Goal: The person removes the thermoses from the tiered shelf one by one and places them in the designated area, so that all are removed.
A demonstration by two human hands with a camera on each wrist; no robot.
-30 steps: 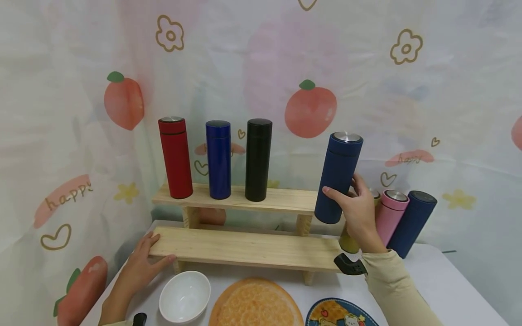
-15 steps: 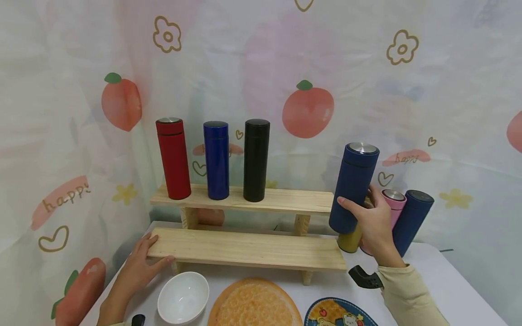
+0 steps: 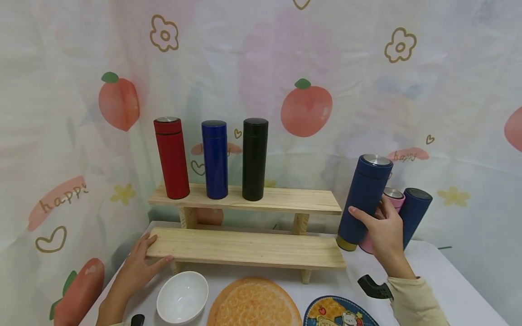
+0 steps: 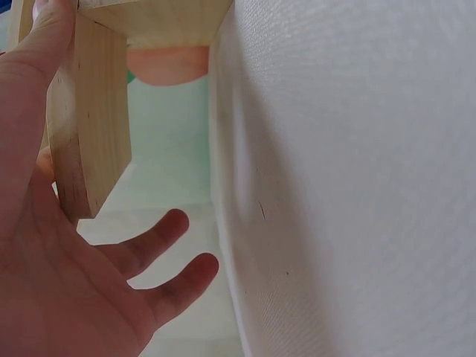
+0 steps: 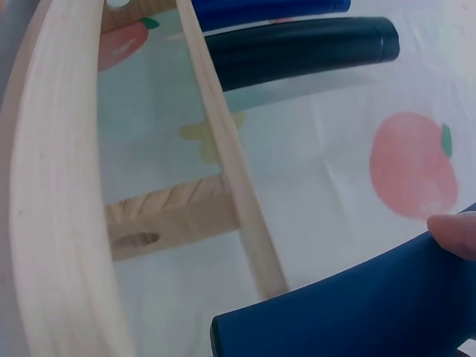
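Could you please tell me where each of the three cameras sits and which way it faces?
Head: worn on the head, looking forward and down at the wooden shelf; both hands show.
Left wrist: beside the left hand, facing the shelf's end and the table.
Right wrist: under the right hand, facing the shelf; one fingertip shows.
Shared: head and right wrist both show the navy bottle.

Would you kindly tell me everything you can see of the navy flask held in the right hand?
The navy flask is a slim, matte dark blue cylinder with a flat silver disc on its cap and a seam below the cap. It leans with its top to the right, just past the right end of the wooden shelf. The right hand grips its lower body, thumb across the front. Its base meets a yellowish flask; whether it rests on that is unclear. A pink flask stands behind.
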